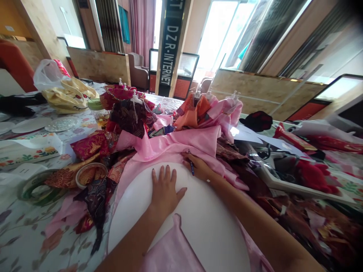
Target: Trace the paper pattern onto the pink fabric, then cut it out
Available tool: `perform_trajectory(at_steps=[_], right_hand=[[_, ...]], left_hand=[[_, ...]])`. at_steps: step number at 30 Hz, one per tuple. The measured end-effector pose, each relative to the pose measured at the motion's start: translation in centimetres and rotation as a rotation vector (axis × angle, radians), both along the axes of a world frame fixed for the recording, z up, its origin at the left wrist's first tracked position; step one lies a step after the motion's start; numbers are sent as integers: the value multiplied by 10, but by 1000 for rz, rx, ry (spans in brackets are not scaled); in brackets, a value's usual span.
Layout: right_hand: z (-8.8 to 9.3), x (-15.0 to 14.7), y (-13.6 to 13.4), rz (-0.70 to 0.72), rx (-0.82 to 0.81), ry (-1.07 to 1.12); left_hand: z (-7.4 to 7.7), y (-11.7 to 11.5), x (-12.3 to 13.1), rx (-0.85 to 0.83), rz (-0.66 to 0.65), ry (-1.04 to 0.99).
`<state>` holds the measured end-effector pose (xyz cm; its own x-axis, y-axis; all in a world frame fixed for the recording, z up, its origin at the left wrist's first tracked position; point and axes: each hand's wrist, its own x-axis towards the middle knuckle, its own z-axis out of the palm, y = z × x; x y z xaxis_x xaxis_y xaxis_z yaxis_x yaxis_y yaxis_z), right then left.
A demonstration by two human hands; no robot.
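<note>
Left hand open and flat, fingers spread, palm pressing on one round white board. Right hand curled around one blue pen, fingertips resting on pink satin at the board's upper edge. Left of the board, one gold-rimmed bowl and one green-ringed dish, both on a floral tablecloth. Farther up at centre, two clusters of small dress forms draped in brocade and satin. At upper left, one white plastic bag touching one yellow bag.
</note>
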<state>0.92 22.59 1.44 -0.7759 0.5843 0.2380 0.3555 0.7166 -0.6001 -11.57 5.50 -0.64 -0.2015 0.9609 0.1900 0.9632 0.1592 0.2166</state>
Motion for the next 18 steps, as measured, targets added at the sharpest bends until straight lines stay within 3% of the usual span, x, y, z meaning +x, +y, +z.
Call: perform_trajectory(at_steps=[4,7,13,18], right_hand=[[15,-10,-8,-73,-61,93],[20,-37,-14,-108,-151,157],[9,-109,-22,-14,-321,100],[-5,-136,-25,19,-297,14]], left_hand=[[-2,1,0,-7,4,-19],[-1,1,0,-28,16,-34],[3,0,-1,-57,31,-38],[6,0,-1,-41,32,-28]])
